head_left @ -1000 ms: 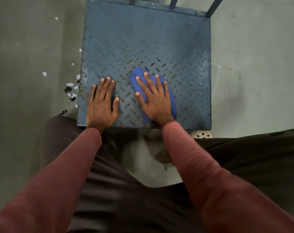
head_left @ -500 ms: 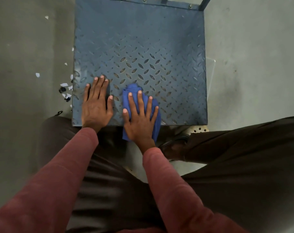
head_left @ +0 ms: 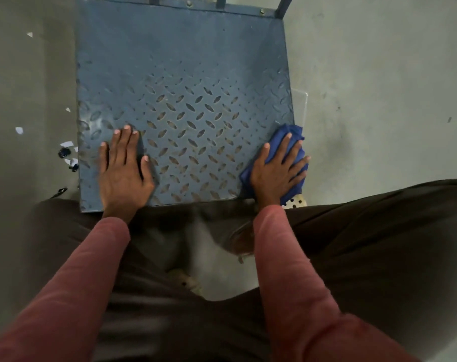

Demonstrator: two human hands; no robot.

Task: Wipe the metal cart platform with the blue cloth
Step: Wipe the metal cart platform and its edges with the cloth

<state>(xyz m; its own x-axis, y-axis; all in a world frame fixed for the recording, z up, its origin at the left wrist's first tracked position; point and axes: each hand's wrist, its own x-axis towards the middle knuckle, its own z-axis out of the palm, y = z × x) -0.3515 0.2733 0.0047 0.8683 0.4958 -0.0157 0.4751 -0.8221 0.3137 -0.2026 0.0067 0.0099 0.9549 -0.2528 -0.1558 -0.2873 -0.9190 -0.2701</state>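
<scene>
The metal cart platform [head_left: 185, 74] is a blue-grey square plate with a raised diamond tread, lying on the floor in front of me. The blue cloth [head_left: 295, 142] is bunched at the platform's near right corner and hangs partly over the right edge. My right hand [head_left: 277, 171] presses flat on the cloth with fingers spread. My left hand [head_left: 122, 171] rests flat on the bare plate near the near left corner, fingers apart, holding nothing.
Blue handle posts [head_left: 284, 6] rise from the platform's far edge. Scraps of white paper and dark bits [head_left: 68, 152] litter the grey concrete floor left of the plate. A perforated caster plate [head_left: 296, 202] shows under the near right corner. My knees flank the near edge.
My right hand has slid the cloth from the near middle edge to the near right corner. My left hand has stayed pressed on the plate. The camera view shifted slightly.
</scene>
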